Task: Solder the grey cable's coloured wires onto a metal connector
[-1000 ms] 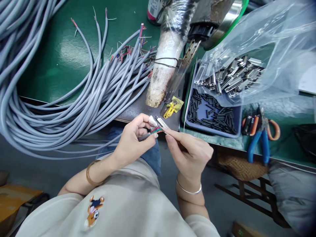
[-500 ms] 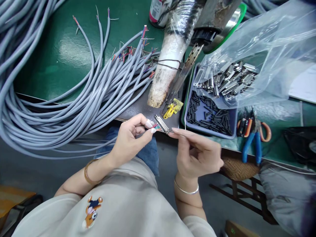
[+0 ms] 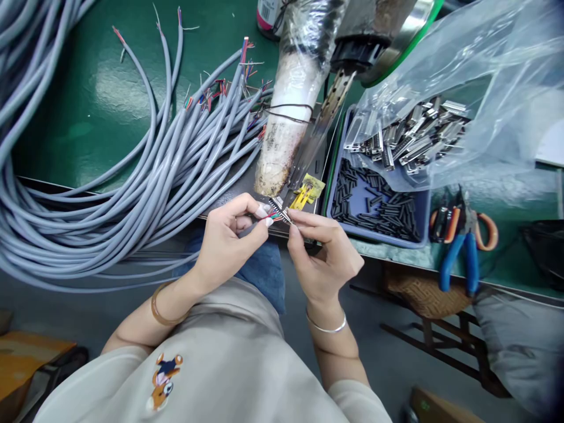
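Wires [image 3: 275,217] pinched in left hand [image 3: 230,230], apparently being matched to connector [image 3: 277,206] — right hand [image 3: 324,249] curled close, hold unclear; steady alignment called for.

Cannot make out the full connector [image 3: 277,205], left of the blue bin [image 3: 359,192], nor the tiny ends of the coloured wires [image 3: 274,217], partly covered by fingers [image 3: 254,236]. Cannot follow the grey cables [image 3: 150,226], far left of the bin, past the picture's edge. Cannot see the top of the can [image 3: 268,16] beyond the bin, nor identify the cropped black object [image 3: 545,247] right of it.
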Demonstrator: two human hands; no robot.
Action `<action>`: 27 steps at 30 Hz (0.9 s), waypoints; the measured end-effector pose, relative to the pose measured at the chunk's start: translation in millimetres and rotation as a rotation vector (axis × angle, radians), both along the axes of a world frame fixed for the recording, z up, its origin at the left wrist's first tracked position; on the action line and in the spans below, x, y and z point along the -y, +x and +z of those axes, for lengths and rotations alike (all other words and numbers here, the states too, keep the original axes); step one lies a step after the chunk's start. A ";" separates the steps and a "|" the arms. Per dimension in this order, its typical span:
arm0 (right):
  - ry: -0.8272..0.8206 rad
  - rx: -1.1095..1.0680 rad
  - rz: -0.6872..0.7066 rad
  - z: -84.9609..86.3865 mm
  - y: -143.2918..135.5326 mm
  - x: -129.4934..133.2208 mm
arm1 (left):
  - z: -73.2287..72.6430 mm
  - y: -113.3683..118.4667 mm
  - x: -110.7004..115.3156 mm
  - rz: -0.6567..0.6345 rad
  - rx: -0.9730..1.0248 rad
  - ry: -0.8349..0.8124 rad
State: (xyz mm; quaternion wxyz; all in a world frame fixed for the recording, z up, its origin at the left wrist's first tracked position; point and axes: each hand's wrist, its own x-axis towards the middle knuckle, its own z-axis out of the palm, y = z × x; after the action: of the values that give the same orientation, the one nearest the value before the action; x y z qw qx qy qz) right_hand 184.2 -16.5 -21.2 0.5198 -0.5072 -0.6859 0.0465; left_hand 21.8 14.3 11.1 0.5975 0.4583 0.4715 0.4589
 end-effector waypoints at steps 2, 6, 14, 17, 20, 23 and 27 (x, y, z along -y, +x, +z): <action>0.010 -0.004 0.000 0.2 -0.1 -2.3 | 1.4 0.1 -1.6 -0.001 0.005 0.010; 0.027 -0.014 -0.014 3.1 -0.5 -5.6 | 4.3 0.2 -3.1 -0.012 -0.006 0.022; 0.051 0.033 -0.026 11.6 0.7 -6.1 | 12.9 -1.7 -8.2 -0.048 0.023 -0.025; 0.052 0.043 -0.020 11.9 0.3 -5.9 | 11.5 -3.2 -10.7 -0.071 0.051 -0.022; 0.033 0.050 -0.018 12.2 -0.7 -5.8 | 8.9 -3.4 -11.5 -0.070 0.076 -0.039; 0.027 0.041 -0.023 12.6 -1.7 -6.1 | 7.7 -1.9 -10.6 -0.053 0.121 -0.044; 0.032 0.034 -0.016 12.8 -1.6 -6.4 | 7.8 0.6 -7.1 -0.031 0.118 -0.039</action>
State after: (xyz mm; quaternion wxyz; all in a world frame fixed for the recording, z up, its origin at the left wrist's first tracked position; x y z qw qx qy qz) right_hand 182.6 -10.2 -8.5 0.5165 -0.5050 -0.6912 0.0229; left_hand 22.4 21.4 18.9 0.6402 0.4261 0.4370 0.4666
